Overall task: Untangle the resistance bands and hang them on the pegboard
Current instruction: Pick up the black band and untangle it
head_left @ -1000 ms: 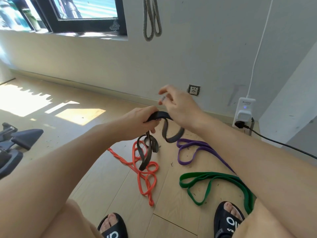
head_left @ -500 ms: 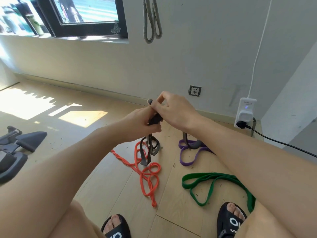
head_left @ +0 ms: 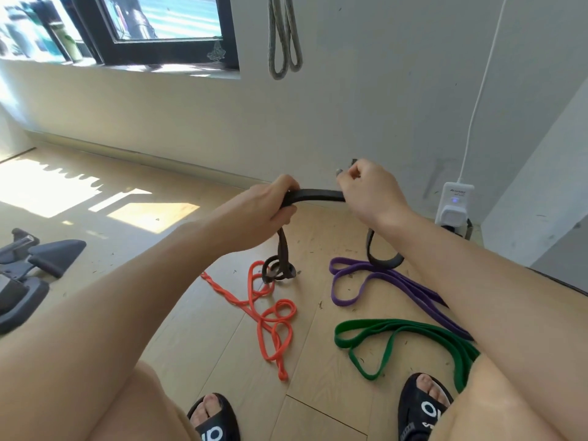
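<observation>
Two hands, left hand (head_left: 264, 208) and right hand (head_left: 369, 192), fingers curled gripping black band (head_left: 315, 196) stretched between

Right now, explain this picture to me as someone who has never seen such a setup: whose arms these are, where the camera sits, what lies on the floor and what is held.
There is no machine here. A person wears a wide-angle camera on the head, so you look down along their own bare arms. The left hand and right hand both grip a black resistance band, stretched between them; its ends droop toward the wooden floor. On the floor lie an orange band, twisted into loops, a purple band and a green band. A grey band hangs on the wall above. The person's sandalled feet show at the bottom.
</observation>
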